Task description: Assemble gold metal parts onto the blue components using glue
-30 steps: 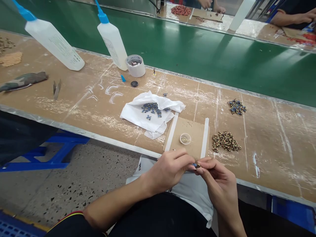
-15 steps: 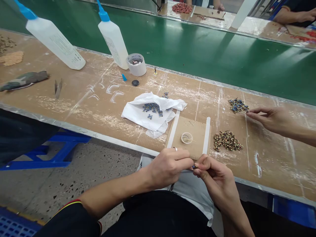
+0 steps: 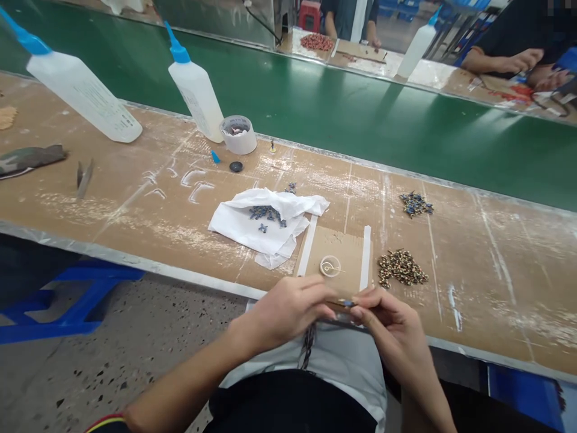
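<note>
My right hand (image 3: 396, 331) pinches a tiny blue-and-gold piece (image 3: 347, 303) between thumb and fingertips, above the table's front edge. Close on its left, my left hand (image 3: 293, 307) is closed, its fingertips pointing at the piece. A thin brownish bit shows at those fingertips, too small to name. Just beyond the hands lies a cardboard sheet (image 3: 347, 243) with white strips along its sides, bearing a small clear cup (image 3: 330, 266) with a thin wire-like tool across it. Blue pieces (image 3: 265, 214) rest in a crumpled white cloth (image 3: 234, 225) to the left.
To the right are a pile of dark-and-gold pieces (image 3: 402, 267) and a smaller blue pile (image 3: 415, 204). Bottles (image 3: 196, 96) with blue nozzles, a tape roll (image 3: 238, 137), a black cap (image 3: 235, 166) and tweezers (image 3: 84, 178) stand or lie leftward. Co-workers sit beyond the green belt (image 3: 306, 108).
The other person's hand at the right blue pile has left the view. My left fingertips have drawn slightly away from the right ones, showing more of the piece. The camera view has shifted.
</note>
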{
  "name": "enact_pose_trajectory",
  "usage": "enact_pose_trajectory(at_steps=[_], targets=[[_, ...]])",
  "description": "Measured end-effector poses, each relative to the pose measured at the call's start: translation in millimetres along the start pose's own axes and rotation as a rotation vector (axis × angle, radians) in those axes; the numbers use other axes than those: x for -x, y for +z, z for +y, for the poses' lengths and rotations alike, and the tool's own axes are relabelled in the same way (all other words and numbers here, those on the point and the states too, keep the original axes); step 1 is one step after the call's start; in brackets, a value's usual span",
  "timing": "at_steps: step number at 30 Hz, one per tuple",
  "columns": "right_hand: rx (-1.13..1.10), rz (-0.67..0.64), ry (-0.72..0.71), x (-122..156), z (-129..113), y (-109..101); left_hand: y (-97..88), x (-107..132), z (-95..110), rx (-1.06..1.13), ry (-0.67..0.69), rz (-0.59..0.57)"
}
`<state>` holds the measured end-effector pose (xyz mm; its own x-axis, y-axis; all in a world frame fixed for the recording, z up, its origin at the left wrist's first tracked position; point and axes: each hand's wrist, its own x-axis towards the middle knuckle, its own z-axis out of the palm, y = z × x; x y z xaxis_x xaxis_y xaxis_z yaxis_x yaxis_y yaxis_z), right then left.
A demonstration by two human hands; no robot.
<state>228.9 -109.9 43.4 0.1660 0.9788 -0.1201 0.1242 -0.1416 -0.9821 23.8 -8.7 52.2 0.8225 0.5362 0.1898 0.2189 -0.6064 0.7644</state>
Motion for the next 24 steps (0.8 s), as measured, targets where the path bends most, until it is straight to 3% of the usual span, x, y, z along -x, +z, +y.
enact_pose_trajectory(at_steps=[5,7,9,12,15,19,24], targets=[[0.346,0.531,-0.012,-61.3,10.8,-77.0,-34.8,10.8,-31.4,-0.156,-0.32,0.201],[0.442,0.656,-0.027,-97.6,22.0,-109.8,-42.4,16.2,-43.9,-0.233,-0.398,0.257],[0.466,0.705,-0.013,-130.9,32.2,-134.9,-45.6,20.4,-52.8,-0.275,-0.43,0.292],[0.478,0.708,0.011,-159.3,37.7,-154.1,-46.0,23.7,-60.5,-0.32,-0.453,0.345],[0.518,0.724,-0.001,-152.1,33.1,-156.8,-47.4,23.5,-65.6,-0.388,-0.482,0.395],[0.627,0.695,0.005,-104.2,29.5,-143.8,-54.3,16.8,-70.0,-0.517,-0.537,0.446],[0.465,0.722,0.084,-42.1,41.6,-115.5,-61.5,1.7,-71.9,-0.612,-0.613,0.354]])
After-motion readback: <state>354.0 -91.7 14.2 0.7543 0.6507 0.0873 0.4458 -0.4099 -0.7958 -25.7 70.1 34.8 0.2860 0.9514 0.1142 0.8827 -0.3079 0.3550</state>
